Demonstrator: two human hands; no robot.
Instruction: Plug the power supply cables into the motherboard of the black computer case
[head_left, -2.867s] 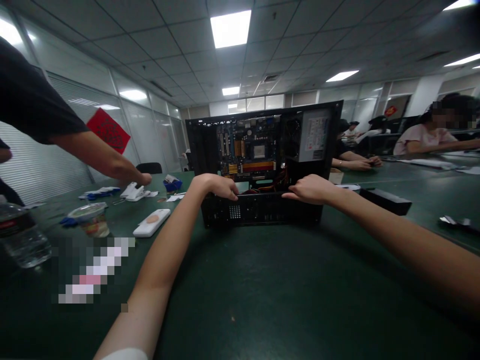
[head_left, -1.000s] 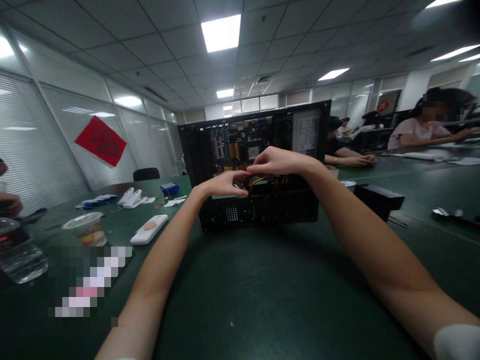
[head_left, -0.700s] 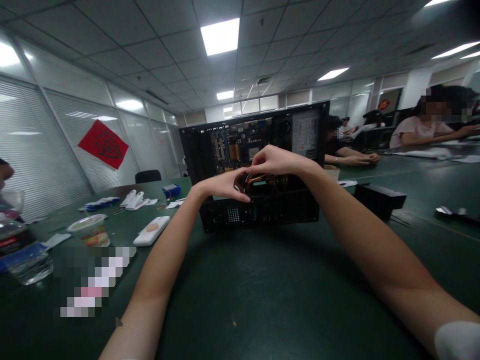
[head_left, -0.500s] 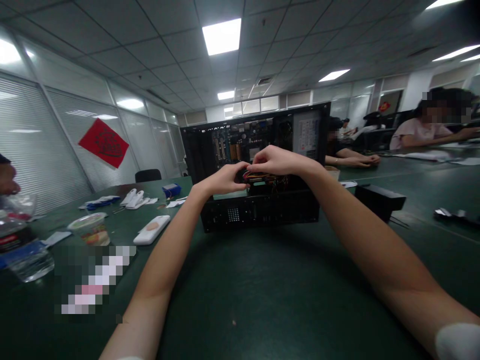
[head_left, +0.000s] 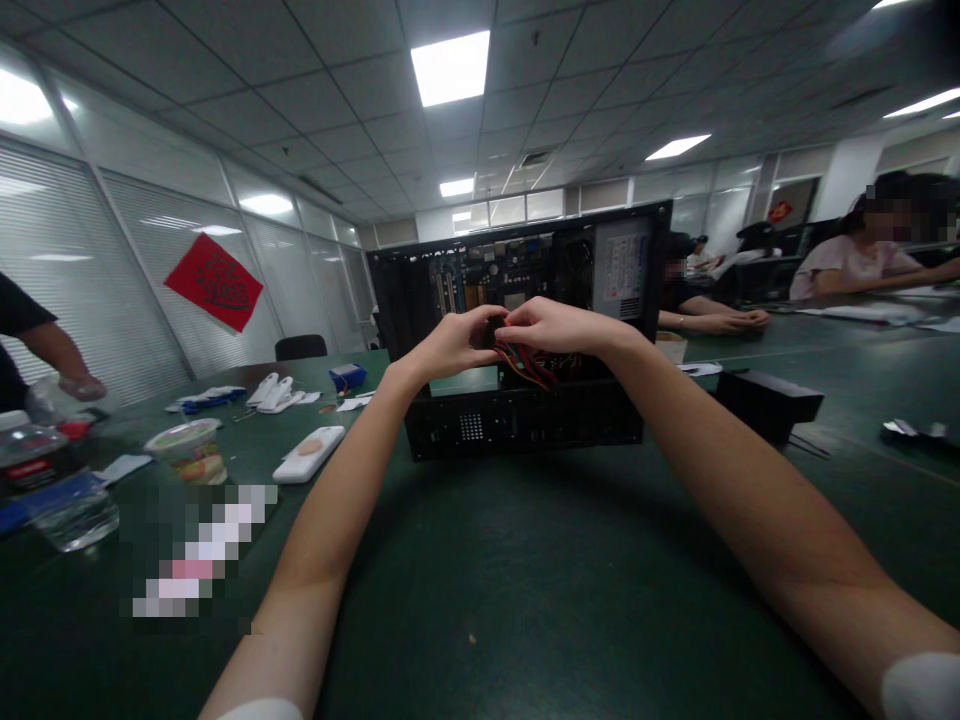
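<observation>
An opened black computer case (head_left: 525, 425) stands on the green table, its inside facing me. A motherboard (head_left: 487, 270) and a silver power supply (head_left: 621, 265) show within it. At the case's opening, my right hand (head_left: 559, 325) has its fingers closed on a bundle of coloured power cables (head_left: 529, 365), red, yellow and black. My left hand (head_left: 461, 340) curves round the same spot from the left, thumb and fingers closed about a dark part of the bundle. The fingertips of both hands nearly meet, and the cable end between them is hidden.
Left on the green table (head_left: 480, 560) are a white power bank (head_left: 309, 455), a plastic cup (head_left: 189, 450), a water bottle (head_left: 64, 490) and a blue box (head_left: 347, 377). A black metal box (head_left: 769, 405) lies right. Other people sit at right; a person's arm (head_left: 52, 350) shows far left.
The cable bundle now hangs lower and further out below my right hand, and my left fingers have risen slightly. At far left, the other person's arm has come further into view.
</observation>
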